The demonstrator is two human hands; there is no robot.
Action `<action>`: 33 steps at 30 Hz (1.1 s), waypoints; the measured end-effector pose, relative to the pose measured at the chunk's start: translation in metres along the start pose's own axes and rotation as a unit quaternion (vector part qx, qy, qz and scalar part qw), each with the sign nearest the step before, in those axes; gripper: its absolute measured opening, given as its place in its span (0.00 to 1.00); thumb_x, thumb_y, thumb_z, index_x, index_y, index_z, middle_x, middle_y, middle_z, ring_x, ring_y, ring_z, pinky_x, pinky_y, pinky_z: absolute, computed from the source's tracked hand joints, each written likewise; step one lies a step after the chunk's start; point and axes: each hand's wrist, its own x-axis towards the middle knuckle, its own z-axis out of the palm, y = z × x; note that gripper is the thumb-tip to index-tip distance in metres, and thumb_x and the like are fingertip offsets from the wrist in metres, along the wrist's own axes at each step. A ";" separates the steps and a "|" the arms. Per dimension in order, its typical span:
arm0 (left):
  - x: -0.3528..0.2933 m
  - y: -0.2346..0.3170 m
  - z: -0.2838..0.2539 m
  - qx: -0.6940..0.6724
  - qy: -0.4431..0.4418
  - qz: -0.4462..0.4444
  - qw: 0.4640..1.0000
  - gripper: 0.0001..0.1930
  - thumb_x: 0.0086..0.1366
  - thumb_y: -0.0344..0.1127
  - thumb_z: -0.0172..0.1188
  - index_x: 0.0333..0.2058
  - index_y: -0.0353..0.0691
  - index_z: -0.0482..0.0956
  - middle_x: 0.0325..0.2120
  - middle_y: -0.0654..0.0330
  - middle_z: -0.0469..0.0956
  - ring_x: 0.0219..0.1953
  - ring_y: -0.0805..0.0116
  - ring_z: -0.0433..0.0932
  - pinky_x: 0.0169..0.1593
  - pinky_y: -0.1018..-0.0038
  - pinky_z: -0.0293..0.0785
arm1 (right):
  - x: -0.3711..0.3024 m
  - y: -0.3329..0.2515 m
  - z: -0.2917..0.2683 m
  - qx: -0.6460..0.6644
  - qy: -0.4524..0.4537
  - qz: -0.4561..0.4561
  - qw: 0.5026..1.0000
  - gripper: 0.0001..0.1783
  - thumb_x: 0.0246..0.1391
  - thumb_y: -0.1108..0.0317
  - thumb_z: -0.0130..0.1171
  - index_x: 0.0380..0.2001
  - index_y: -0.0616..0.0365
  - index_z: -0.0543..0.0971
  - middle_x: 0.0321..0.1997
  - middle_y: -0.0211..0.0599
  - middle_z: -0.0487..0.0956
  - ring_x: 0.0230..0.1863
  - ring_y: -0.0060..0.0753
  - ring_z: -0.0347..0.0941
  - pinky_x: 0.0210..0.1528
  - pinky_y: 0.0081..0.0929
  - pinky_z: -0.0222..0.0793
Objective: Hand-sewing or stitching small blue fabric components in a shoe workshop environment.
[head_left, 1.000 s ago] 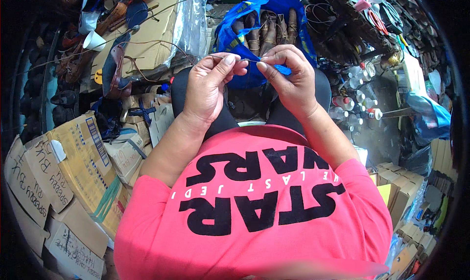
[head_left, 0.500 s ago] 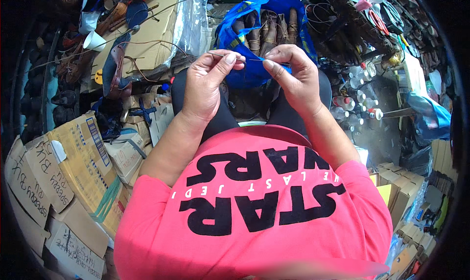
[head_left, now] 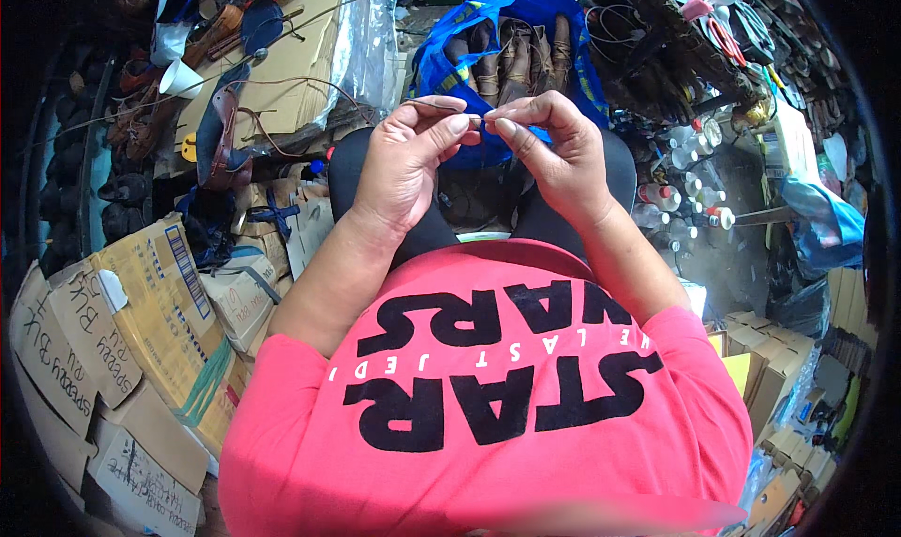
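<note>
My left hand [head_left: 402,161] is raised above my lap, thumb and forefinger pinched on a thin dark strand [head_left: 434,104] that lies along its fingers. Facing it, my right hand [head_left: 565,157] pinches the strand between thumb and forefinger. Its fingertips nearly meet the left ones, so only a very short stretch shows between them. Whether the strand is cord, wire or thread is too fine to tell. Just beyond both hands, a blue bag [head_left: 439,63] stands open, holding several brown, foot-shaped pieces [head_left: 516,68] tied with string.
To the left, a leather sandal [head_left: 223,133], a white cup [head_left: 180,79] and flat cardboard [head_left: 282,77] lie near a loose brown cord [head_left: 272,80]. Cardboard boxes [head_left: 141,293] are stacked at lower left. Several plastic bottles [head_left: 657,197] stand on the right, near a blue plastic bag [head_left: 821,220].
My hands have drawn together, the right moving slightly left, and the visible gap between the fingertips has shrunk. Both still pinch the thin strand.
</note>
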 end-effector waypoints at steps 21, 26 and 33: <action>-0.001 0.000 0.001 0.034 -0.017 0.045 0.998 0.07 0.57 0.28 0.57 0.36 0.37 0.76 0.31 0.58 0.78 0.34 0.73 0.75 0.40 0.80 0.69 | 0.002 0.003 0.000 -0.011 0.009 -0.022 1.000 0.05 0.47 0.72 0.60 0.27 0.62 0.76 0.27 0.35 0.77 0.31 0.21 0.72 0.35 0.19 0.67; 0.000 0.001 0.003 0.040 -0.014 0.045 0.998 0.06 0.56 0.27 0.57 0.34 0.36 0.77 0.30 0.59 0.78 0.34 0.75 0.74 0.40 0.82 0.68 | 0.000 0.004 0.002 0.017 0.008 0.007 1.000 0.05 0.47 0.73 0.60 0.27 0.63 0.76 0.27 0.35 0.77 0.30 0.21 0.72 0.35 0.19 0.67; 0.000 0.001 0.004 0.136 -0.025 0.091 0.986 0.04 0.55 0.26 0.58 0.31 0.37 0.79 0.36 0.58 0.76 0.37 0.75 0.72 0.43 0.81 0.66 | 0.002 0.001 0.002 -0.066 0.002 -0.065 0.996 0.05 0.43 0.74 0.62 0.24 0.62 0.75 0.27 0.34 0.76 0.31 0.24 0.72 0.35 0.21 0.67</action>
